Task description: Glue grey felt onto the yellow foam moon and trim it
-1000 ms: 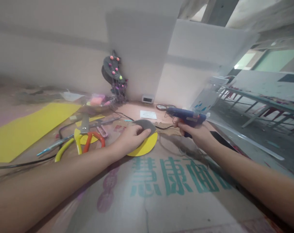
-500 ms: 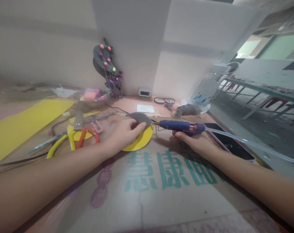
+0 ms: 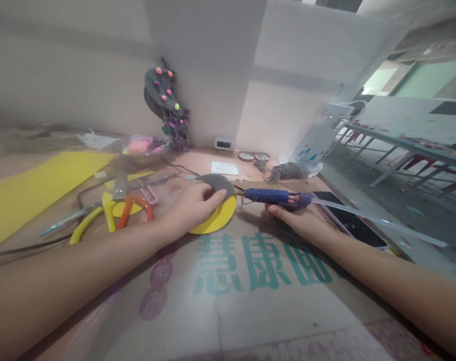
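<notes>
A blue glue gun lies level in my right hand, whose fingers wrap round its handle. A long clear glue stick juts from its back end. The nozzle points left and meets, or nearly meets, the edge of a grey fuzzy piece; contact is hard to tell. My left hand grips that grey piece between thumb and fingers, over a round yellow sheet. Part of both pieces is hidden under the hand. Scissors with yellow and orange handles lie beside my left forearm.
A phone lies right of my right hand. Behind are grey yarn, a small white display and a white card. A grey crescent with coloured balls hangs at the wall. Yellow sheet lies left.
The glue gun and my right hand have shifted slightly left, bringing the nozzle closer to the grey piece. My left hand keeps its hold.
</notes>
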